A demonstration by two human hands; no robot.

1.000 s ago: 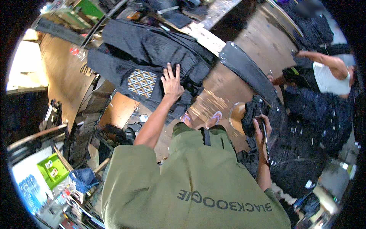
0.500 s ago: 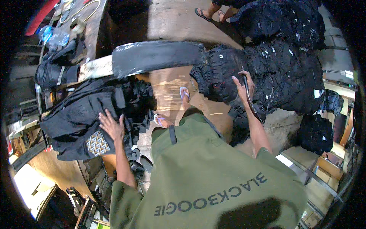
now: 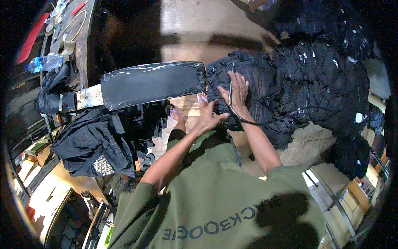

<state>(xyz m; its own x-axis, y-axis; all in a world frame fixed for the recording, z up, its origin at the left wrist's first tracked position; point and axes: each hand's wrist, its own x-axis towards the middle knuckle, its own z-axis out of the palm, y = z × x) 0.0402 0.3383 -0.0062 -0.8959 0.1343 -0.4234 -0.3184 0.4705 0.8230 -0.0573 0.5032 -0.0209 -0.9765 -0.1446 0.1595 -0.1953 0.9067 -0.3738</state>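
Note:
My right hand (image 3: pixel 239 89) is closed around a slim dark rod-shaped tool (image 3: pixel 229 97), its tip pointing away from me and a black cord trailing from its near end. It rests over the left end of a long pile of black garments (image 3: pixel 306 83) with gathered edges and small white tags. Close to that end, my left hand (image 3: pixel 208 118) reaches across with its thumb and fingers apart, holding nothing visible. Left of the pile lies a long padded board (image 3: pixel 153 83), black and wrapped in clear plastic, its end almost against the garments.
More black garments (image 3: pixel 89 141) hang at the left, one showing a patterned patch. A plastic bottle (image 3: pixel 52 63) lies near the wooden table (image 3: pixel 85 41) at upper left. Metal rails (image 3: pixel 336 207) stand at lower right. My sandalled feet are partly visible below the board.
My left hand has left the garments on the left and come across to the pile's end. My right hand has moved left with the tool. The view has shifted.

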